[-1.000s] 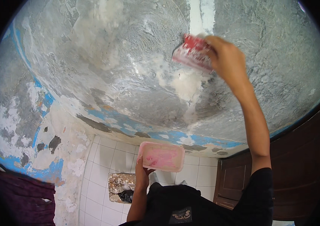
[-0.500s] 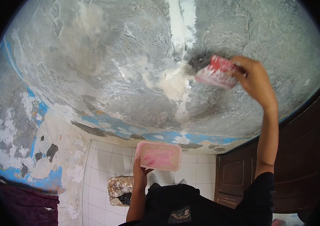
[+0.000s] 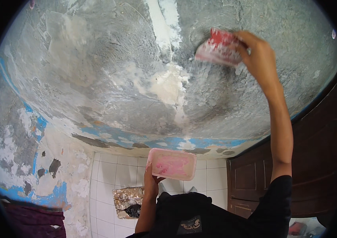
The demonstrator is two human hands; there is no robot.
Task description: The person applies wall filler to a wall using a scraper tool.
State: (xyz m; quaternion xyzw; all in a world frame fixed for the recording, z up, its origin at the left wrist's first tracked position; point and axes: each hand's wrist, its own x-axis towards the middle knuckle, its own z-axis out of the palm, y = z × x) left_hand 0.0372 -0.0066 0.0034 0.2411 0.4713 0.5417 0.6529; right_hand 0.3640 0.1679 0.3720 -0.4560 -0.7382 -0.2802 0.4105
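A red putty scraper with a wide, putty-smeared blade point(image 3: 220, 45) is gripped in my right hand point(image 3: 259, 55); it is slightly blurred. Its blade lies against or very close to the grey wall point(image 3: 124, 43), right of a vertical white putty strip point(image 3: 162, 25). Below that strip spreads a cream putty patch point(image 3: 170, 85). Down low, my left hand point(image 3: 151, 181) holds a shallow pink tray point(image 3: 174, 164) by its left side, fingers partly hidden beneath it. Pink and whitish residue coats the tray's inside.
A dark wooden cabinet point(image 3: 295, 158) stands along the right. On the tiled floor point(image 3: 107, 174) sits a putty-splattered board or stool point(image 3: 128, 194) with a black plastic piece on it. Peeling blue and white paint covers the left wall point(image 3: 49, 139), above a purple curtain point(image 3: 35, 224).
My right hand has moved the scraper upward along the wall, right of the white strip. The view has shifted slightly; the tray sits a little further right in the picture.
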